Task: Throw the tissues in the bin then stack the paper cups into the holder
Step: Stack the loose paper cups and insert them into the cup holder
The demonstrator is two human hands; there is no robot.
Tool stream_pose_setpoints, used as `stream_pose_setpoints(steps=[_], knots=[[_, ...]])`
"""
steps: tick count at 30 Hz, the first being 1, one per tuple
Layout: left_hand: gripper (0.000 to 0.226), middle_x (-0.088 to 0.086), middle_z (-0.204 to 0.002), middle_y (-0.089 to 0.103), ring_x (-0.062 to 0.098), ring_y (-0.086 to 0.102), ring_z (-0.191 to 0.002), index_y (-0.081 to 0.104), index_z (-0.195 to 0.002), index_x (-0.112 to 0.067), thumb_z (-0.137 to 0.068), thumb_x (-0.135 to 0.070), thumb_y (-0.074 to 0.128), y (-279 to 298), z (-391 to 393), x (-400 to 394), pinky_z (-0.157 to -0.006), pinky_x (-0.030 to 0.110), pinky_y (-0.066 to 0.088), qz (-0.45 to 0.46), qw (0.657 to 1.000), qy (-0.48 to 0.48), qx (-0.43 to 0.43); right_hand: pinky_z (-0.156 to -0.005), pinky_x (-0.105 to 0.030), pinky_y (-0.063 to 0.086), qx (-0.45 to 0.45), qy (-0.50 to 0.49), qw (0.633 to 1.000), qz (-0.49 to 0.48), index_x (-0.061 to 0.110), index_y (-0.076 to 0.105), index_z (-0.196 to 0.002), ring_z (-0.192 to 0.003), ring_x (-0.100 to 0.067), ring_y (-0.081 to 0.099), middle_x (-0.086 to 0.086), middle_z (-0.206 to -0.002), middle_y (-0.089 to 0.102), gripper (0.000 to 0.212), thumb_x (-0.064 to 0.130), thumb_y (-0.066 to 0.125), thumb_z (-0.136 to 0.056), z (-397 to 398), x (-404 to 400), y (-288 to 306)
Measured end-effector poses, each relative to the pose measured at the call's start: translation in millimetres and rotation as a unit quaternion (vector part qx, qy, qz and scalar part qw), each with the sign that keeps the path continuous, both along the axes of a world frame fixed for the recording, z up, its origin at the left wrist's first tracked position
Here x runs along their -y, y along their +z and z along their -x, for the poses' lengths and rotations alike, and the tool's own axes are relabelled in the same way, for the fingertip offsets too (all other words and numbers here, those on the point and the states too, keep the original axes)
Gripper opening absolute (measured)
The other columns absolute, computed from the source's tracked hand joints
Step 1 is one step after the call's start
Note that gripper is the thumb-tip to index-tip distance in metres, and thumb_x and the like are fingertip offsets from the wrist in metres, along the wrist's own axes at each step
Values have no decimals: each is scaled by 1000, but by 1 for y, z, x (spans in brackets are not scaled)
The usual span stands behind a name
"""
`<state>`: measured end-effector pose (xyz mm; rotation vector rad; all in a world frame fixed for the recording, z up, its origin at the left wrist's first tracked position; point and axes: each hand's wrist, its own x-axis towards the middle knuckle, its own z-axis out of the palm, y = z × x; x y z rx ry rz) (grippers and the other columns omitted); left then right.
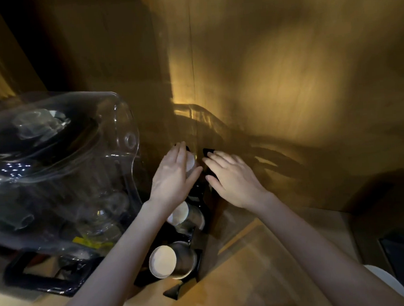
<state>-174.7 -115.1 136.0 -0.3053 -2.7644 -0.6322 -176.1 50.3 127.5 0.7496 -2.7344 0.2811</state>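
Note:
A black cup holder (200,195) stands upright against the golden wall, with paper cups lying in its slots. My left hand (174,175) is wrapped around a white paper cup (190,161) at the holder's top. My right hand (230,174) rests on the holder's right side, fingers spread over the black frame. Below them, one paper cup (180,213) sits in a middle slot. Another paper cup (162,261) with a silvery sleeve lies in the lowest slot. No tissues or bin are in view.
A large clear plastic cover (62,161) over a machine with glassware fills the left side, on a black tray (38,278). The wooden counter (239,280) runs along the bottom. A white round object (388,281) shows at the lower right. The wall stands close behind.

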Motion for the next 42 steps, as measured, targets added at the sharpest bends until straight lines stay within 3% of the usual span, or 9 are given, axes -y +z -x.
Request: stream_pose_setpoints(steps=[3,8,20,25,30,32,35,38,42], knots=[[66,12,-154,22,22,13,-144,16,-143,-10,-92,-45,38,-3,-16,-23,-118,40,15,83,995,-13,-48,-113,-37,22,-18,-27,999,-3,14,36,-140,-140,-18,28,-5,-148,40,47,34,36,-97,-22,-20,7],[64,3,-158,9,17,2,-145,10,-145,-18,-92,-49,30,-26,-47,-74,-117,40,7,111,989,-90,-24,-116,-35,11,11,-96,995,-3,18,27,-143,-142,-17,20,-3,-152,32,52,39,33,-96,-67,-75,-4],[66,2,-158,3,16,-2,-145,4,-145,-15,-93,-49,26,-84,-104,-207,-117,41,4,150,951,-266,49,-116,-37,11,110,-334,935,34,14,21,-144,-142,-23,19,-9,-153,28,60,43,38,-94,-185,-208,-81],[67,8,-157,11,20,0,-145,11,-144,-9,-93,-50,25,-108,-124,-243,-118,42,6,156,931,-295,147,-108,-39,28,163,-424,883,114,12,21,-144,-134,-25,29,-11,-148,34,61,35,44,-92,-218,-234,-100],[57,18,-139,47,30,43,-129,40,-133,-4,-93,-43,37,-124,-131,-268,-102,31,34,-27,886,-243,395,-101,-43,38,195,-477,827,225,11,24,-142,-127,-29,38,-13,-141,38,56,30,45,-94,-238,-238,-114],[42,22,-111,64,32,61,-100,58,-112,-3,-93,-37,43,-128,-132,-274,-75,19,46,-143,848,-197,472,-97,-46,43,217,-503,794,262,9,27,-140,-122,-33,46,-16,-138,44,53,30,44,-94,-240,-239,-118],[28,12,-65,65,12,63,-46,60,-94,-1,-93,-26,46,-130,-137,-278,-36,11,40,-229,794,-157,541,-91,-47,47,249,-538,736,328,9,42,-127,-109,-38,57,-21,-121,61,40,30,45,-94,-238,-243,-121],[23,-4,-41,64,5,58,-35,58,-93,1,-92,-20,48,-131,-138,-278,-32,12,38,-273,769,-144,560,-88,-43,48,256,-529,700,406,5,58,-110,-101,-36,59,-22,-109,66,27,22,49,-91,-234,-244,-123],[32,-3,-47,69,9,66,-46,58,-102,0,-92,-27,46,-124,-135,-269,-44,15,49,-306,737,-116,591,-83,-48,52,230,-512,696,447,0,62,-100,-92,-39,62,-26,-96,68,21,13,52,-87,-226,-241,-118]])
